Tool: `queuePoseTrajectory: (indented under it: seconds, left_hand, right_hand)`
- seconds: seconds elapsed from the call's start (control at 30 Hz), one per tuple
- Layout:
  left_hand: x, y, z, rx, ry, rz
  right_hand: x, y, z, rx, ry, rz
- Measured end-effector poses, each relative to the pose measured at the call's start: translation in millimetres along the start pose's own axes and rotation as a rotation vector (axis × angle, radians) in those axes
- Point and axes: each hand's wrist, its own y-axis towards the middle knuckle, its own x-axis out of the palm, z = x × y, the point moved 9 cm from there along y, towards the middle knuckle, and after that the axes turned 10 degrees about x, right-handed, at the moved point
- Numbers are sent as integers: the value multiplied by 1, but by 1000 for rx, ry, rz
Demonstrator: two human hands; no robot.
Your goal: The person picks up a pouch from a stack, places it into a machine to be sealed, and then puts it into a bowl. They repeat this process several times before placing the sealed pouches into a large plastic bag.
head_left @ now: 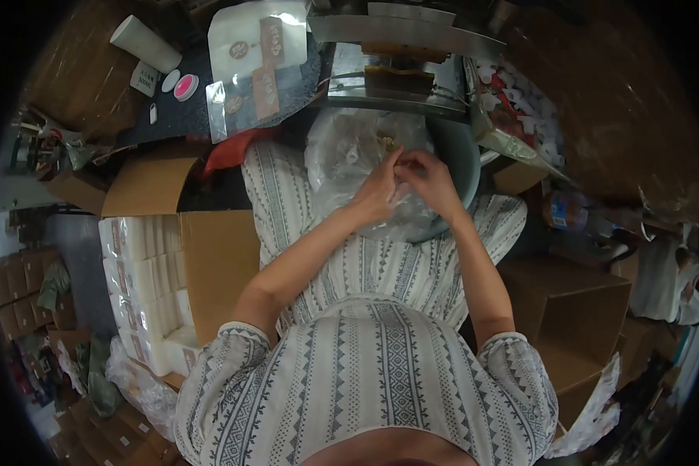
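Note:
Both hands meet over a round basin (464, 159) lined with a crumpled clear plastic bag (338, 159), which sits between the knees. My left hand (378, 190) is closed, its fingertips pinched together near a small brownish-gold piece (387, 143). Close against it, my right hand (433, 185) is closed too, with thumb and forefinger meeting the left fingertips. What the two pinch between them is too small to make out. Beyond the basin stands a metal device (400, 76) with a brown strip across it.
Printed clear pouches (256, 58) lie at the back left, near a white cup (145, 44) and a pink-topped round tin (186, 87). A tray (512, 140) holds small white and red pieces. White packs (144, 272) fill a carton (219, 256) at left; another carton (571, 311) stands right.

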Motion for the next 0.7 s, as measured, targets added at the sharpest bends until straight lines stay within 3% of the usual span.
queuePoseTrajectory:
  seconds: [0.13,0.2,0.23,0.3,0.43,0.5,0.63,0.7]
  left_hand:
    - [-11,3,-2,-55,153,-111]
    - [-12,3,-6,-62,164,-104]
    - [-11,3,-7,-65,165,-105]
    - [-9,5,-12,-189,93,-108]
    - [-13,8,-17,-119,-19,8]
    - [6,4,-25,-448,-487,-153]
    - [11,-2,-42,-429,-710,-73]
    - [6,-4,-53,-546,-867,49]
  right_hand:
    - [9,7,14,16,-113,-55]
    - [-1,1,-9,-239,-304,176]
    - [1,-1,-9,-239,-302,175]
    - [-7,-2,7,0,-101,209]
    - [-25,-17,-12,-208,-72,401]
    - [-27,-29,-27,-292,-87,500]
    - [-26,-35,-15,-245,4,545]
    - [-21,-39,-23,-336,-150,554]
